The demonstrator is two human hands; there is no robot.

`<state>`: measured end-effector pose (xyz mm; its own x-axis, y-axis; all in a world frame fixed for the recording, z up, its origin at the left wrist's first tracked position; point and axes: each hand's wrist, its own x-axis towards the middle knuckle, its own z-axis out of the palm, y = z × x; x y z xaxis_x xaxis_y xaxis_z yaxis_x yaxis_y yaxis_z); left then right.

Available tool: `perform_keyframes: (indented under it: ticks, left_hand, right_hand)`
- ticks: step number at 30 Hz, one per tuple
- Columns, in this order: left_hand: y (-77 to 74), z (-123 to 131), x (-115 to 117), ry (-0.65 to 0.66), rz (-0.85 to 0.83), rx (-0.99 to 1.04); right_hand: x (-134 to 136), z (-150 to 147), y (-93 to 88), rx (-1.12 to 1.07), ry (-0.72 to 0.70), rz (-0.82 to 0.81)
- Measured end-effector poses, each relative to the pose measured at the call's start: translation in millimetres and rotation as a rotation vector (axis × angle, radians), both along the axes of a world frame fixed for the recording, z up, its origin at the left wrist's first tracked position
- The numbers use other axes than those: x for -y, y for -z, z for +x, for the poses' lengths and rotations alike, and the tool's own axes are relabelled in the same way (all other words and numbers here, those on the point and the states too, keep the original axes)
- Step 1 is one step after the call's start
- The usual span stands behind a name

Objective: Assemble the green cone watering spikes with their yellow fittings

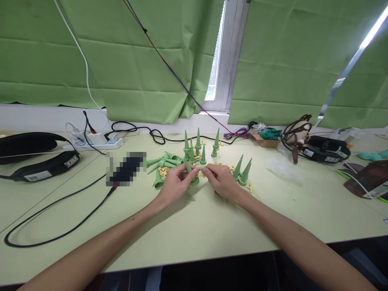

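My left hand is closed around a green plastic cone spike, held just above the table. My right hand pinches a small cream-yellow connector piece against that spike's wide end. Several green spikes stand upright behind my hands, and two more stand to the right of my right hand. More green spikes lie in a loose heap to the left. Small yellow pieces are scattered among them.
The pale table carries a black cable and a blurred dark device at left. A power strip and a black neck-band device sit far left. Bags, cables and a clear plastic bag lie at right. Green curtains hang behind.
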<state>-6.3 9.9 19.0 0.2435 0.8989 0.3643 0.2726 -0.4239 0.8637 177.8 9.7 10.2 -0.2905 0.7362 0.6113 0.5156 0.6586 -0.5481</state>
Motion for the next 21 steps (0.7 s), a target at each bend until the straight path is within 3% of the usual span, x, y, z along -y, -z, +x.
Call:
perform_keyframes:
  ticks: [9,21]
  left_hand:
    - [2.5,-1.5,-4.1,-0.048,0.008,0.052]
    - [0.1,-1.3,-1.3,-0.041,0.037,-0.017]
  right_hand:
    - [3.6,1.5,-1.4,-0.038,-0.156,0.035]
    - [0.2,2.5,2.1,0.008,-0.132,0.009]
